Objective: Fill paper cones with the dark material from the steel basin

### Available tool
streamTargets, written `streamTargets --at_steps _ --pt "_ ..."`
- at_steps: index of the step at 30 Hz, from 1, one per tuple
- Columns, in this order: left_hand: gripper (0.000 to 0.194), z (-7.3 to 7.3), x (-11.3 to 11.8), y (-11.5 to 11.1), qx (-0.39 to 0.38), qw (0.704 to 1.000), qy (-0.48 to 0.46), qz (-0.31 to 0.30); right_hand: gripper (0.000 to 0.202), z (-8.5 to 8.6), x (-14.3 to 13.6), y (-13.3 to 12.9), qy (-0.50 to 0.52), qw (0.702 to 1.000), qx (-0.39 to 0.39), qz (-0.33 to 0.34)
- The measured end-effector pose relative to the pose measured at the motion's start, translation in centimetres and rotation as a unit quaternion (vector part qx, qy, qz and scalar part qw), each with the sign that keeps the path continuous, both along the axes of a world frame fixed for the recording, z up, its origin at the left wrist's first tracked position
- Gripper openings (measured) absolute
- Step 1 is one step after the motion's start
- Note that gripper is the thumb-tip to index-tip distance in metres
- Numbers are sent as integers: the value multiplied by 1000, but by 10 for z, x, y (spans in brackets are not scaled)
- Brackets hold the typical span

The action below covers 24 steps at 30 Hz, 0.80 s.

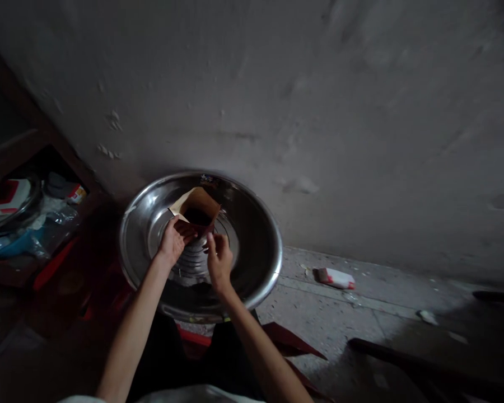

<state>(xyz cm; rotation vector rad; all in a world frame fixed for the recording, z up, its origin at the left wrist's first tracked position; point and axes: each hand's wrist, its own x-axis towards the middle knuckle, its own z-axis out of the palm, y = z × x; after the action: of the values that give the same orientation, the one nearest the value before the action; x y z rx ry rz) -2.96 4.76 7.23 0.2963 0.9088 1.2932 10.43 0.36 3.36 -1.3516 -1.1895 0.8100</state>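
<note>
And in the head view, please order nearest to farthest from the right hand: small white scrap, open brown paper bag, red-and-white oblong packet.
1. Paper bag, beside the right hand.
2. Oblong packet, rightward on the grey floor.
3. White scrap, farther right there.

The basin (254, 229) stands before the wall (319, 123), with the person's legs (162, 347) on its near side and the paper bag (209, 202) over its interior, mouth upward, between the left hand (173, 243) at the bag's left near side and the right hand (219, 259) at its right near side. To the left of the basin lies the cabinet (61, 146), its opening holding a plastic bag (59, 219); to the right, a packet (336, 278) lies on the floor (302, 313) near the wall's foot, beyond a bar (386, 350).
</note>
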Motion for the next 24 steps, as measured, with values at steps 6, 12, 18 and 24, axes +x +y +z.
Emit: streamTargets --at_steps 6,12,18,24 --pt "62 -18 13 -26 -38 997 -62 -35 50 -29 -31 -47 -182 948 191 176" --pt "70 -35 0 -70 -64 991 -103 -59 55 -43 1 -14 -352 864 185 309" --pt "67 -51 1 -95 -128 983 -120 -52 59 -41 13 -31 -341 800 268 414" --pt "77 -45 -2 -111 -106 984 -139 -41 42 -35 47 -18 -425 819 149 355"
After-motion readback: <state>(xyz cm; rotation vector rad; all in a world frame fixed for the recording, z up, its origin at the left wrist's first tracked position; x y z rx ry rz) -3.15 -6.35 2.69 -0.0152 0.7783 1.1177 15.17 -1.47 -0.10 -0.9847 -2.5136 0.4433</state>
